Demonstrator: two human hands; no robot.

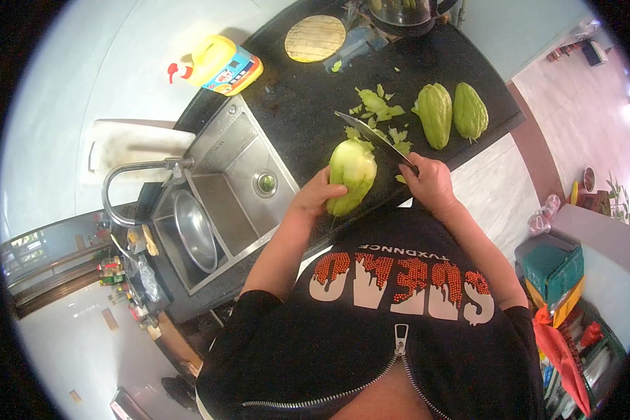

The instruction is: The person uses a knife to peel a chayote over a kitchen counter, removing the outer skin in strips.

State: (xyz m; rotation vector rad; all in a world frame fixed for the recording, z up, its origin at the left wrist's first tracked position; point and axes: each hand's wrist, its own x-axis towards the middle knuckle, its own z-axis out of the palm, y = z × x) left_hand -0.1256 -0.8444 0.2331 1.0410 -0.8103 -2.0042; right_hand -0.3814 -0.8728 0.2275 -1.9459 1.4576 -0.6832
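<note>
My left hand (317, 193) grips a partly peeled chayote (353, 176) over the front edge of the black countertop; its upper part is pale and smooth, its lower part still green-skinned. In my right hand (429, 181) is the dark handle of a kitchen knife (377, 137), whose blade points up and left, just beyond the chayote and apart from it. Green peelings (379, 105) lie scattered on the counter around and beyond the blade. Two unpeeled chayotes, one (434, 115) nearer and another (471, 111) farther right, rest on the counter to the right of the peelings.
A steel sink (231, 202) with a faucet (131, 167) and a metal bowl (195, 231) is on the left. Behind it stand a yellow detergent jug (223, 65) and a white cutting board (139, 149). A round wooden board (315, 38) and a pot (401, 16) sit at the back.
</note>
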